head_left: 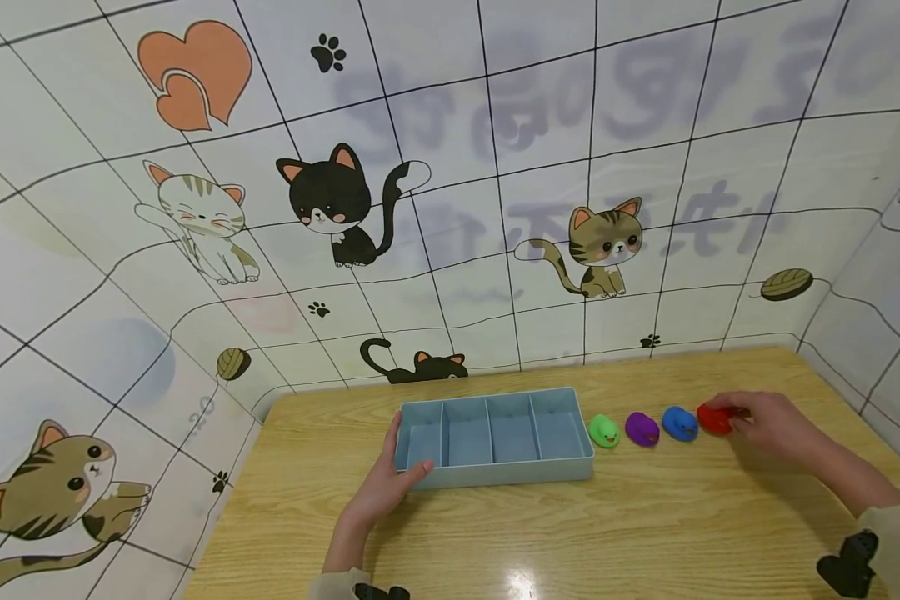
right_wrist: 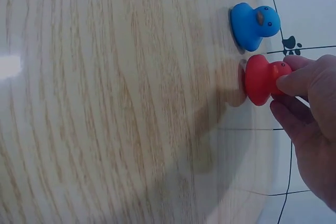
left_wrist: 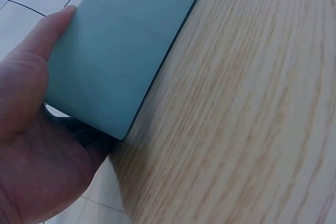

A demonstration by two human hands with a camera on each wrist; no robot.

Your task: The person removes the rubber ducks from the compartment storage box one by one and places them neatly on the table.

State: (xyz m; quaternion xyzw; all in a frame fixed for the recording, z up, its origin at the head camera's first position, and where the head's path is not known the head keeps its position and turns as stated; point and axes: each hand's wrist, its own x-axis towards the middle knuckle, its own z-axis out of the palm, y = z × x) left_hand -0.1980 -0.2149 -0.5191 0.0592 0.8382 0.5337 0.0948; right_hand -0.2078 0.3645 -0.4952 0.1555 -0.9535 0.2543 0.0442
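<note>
A pale blue box (head_left: pixel 495 473) with compartments side by side stands on the wooden table. My left hand (head_left: pixel 381 490) grips its left end, thumb on the front rim and fingers along the side; in the left wrist view the box wall (left_wrist: pixel 115 56) rises beside the thumb. At the right, my right hand (head_left: pixel 776 429) pinches a red rubber duck (head_left: pixel 712 418) between thumb and fingers. In the right wrist view the red duck (right_wrist: pixel 257 80) sits at the fingertips, beside a blue duck (right_wrist: pixel 249 27); I cannot tell whether it touches the table.
Between box and right hand, a green duck (head_left: pixel 604 431), a purple duck (head_left: pixel 642 429) and the blue duck stand in a row. Behind the wooden table (head_left: pixel 540 533) rises a wall covering (head_left: pixel 450 292) with cat drawings and a grid, which also runs along both sides.
</note>
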